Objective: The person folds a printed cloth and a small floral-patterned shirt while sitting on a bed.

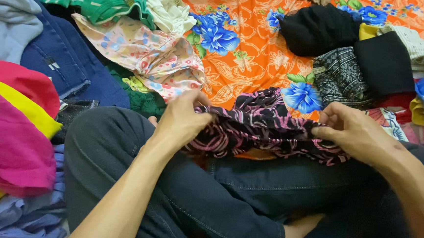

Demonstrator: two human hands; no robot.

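Now pinching black-and-pink cloth (265,129) at both ends, left hand (180,122) and right hand (355,135), over crossed legs (207,192), near orange sheet (248,52).

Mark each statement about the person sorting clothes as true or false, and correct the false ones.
1. Both hands hold a black and pink patterned cloth. True: the left hand and right hand each grip one end.
2. The sheet under the clothes is plain white. False: it is orange with blue flowers.
3. The person wears dark trousers. True.
4. The pink and yellow clothes lie at the person's right. False: they lie at the left.
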